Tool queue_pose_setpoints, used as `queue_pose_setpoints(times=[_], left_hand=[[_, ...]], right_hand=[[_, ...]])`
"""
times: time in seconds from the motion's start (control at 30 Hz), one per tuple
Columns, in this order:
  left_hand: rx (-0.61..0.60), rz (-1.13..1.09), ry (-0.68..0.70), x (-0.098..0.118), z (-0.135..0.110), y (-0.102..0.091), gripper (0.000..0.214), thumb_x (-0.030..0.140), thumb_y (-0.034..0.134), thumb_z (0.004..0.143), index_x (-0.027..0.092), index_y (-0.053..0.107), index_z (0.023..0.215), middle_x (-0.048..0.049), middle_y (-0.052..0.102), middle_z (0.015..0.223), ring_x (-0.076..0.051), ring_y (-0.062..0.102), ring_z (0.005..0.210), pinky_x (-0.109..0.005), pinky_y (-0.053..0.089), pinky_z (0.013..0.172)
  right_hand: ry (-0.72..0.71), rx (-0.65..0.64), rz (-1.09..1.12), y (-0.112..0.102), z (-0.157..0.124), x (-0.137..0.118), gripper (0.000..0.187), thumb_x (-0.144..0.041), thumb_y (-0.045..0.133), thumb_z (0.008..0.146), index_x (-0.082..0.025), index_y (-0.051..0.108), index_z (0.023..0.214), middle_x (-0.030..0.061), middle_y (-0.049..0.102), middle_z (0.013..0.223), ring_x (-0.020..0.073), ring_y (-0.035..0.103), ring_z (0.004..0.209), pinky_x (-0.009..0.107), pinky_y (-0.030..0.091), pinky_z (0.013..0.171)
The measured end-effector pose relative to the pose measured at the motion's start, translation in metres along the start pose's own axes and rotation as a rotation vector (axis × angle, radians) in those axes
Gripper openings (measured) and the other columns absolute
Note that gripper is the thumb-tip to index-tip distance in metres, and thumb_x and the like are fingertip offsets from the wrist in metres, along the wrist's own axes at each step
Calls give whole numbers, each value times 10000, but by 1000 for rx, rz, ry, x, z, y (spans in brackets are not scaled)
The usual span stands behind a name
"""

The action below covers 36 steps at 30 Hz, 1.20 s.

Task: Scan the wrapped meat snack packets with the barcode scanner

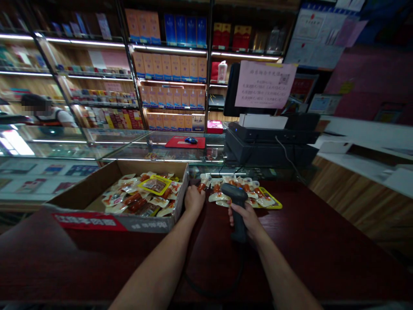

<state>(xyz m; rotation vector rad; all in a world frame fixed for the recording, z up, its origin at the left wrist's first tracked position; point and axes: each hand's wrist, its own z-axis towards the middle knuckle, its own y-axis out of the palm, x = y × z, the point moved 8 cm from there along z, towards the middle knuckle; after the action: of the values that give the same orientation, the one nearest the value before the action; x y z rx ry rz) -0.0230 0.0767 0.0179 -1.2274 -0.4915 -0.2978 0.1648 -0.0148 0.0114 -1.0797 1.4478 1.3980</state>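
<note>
My right hand [250, 217] is wrapped round the grip of a dark barcode scanner [238, 211], its head over the counter. Closed on a packaged sausage [204, 183] is my left hand [194, 199], just right of an open cardboard box [129, 224]. Inside the box lies a heap of sausage packets [134, 200], with a yellow-edged packet [155, 185] on top. Behind and beside the scanner, a row of more sausage packets [250, 185] rests on the dark red counter, with another yellow-edged packet [271, 199] at its right end.
A glass display counter [129, 148] runs behind, with a mouse [190, 140] on a red mat [171, 142]. At the back right stands a monitor [232, 92] bearing a pink notice. A person [41, 110] is at the far left. The scanner's cable [222, 295] loops over the counter [290, 258].
</note>
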Motion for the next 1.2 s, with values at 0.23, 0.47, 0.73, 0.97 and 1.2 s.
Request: queue_pose_setpoints(times=[0.23,0.47,0.73,0.97,1.2], left_hand=[[43,-277,46,5,-3,-7,206,276,453,848,150,524,995,-96,655,892,-198,621,818,-278,421,699],[139,-259,124,7,-4,-5,181,190,496,814,144,538,984,-101,620,920,-208,585,893,-314,418,784],[178,-271,186,8,-4,-3,171,188,504,804,127,533,960,-108,612,914,-207,572,887,-323,422,792],[152,-260,169,8,-4,-3,172,194,501,805,136,528,964,-97,613,929,-194,570,907,-308,415,809],[62,-351,156,13,-11,-3,183,223,478,835,142,520,994,-109,640,930,-183,604,888,-275,427,778]], right_hand=[[-32,19,27,-3,-1,-3,275,-350,705,661,-150,615,827,-19,614,554,108,551,400,218,477,372],[-74,76,69,-10,0,-6,290,-368,718,639,-164,613,816,-27,615,546,112,546,397,227,476,368],[-57,99,61,-10,-1,-6,265,-378,724,627,-163,607,731,-27,609,534,105,538,393,217,473,360],[-64,99,47,-9,-1,-9,263,-380,724,625,-165,599,709,-25,604,534,109,538,397,223,474,366],[-78,63,33,-9,0,-6,250,-377,710,652,-167,614,747,-24,605,540,109,536,400,223,472,377]])
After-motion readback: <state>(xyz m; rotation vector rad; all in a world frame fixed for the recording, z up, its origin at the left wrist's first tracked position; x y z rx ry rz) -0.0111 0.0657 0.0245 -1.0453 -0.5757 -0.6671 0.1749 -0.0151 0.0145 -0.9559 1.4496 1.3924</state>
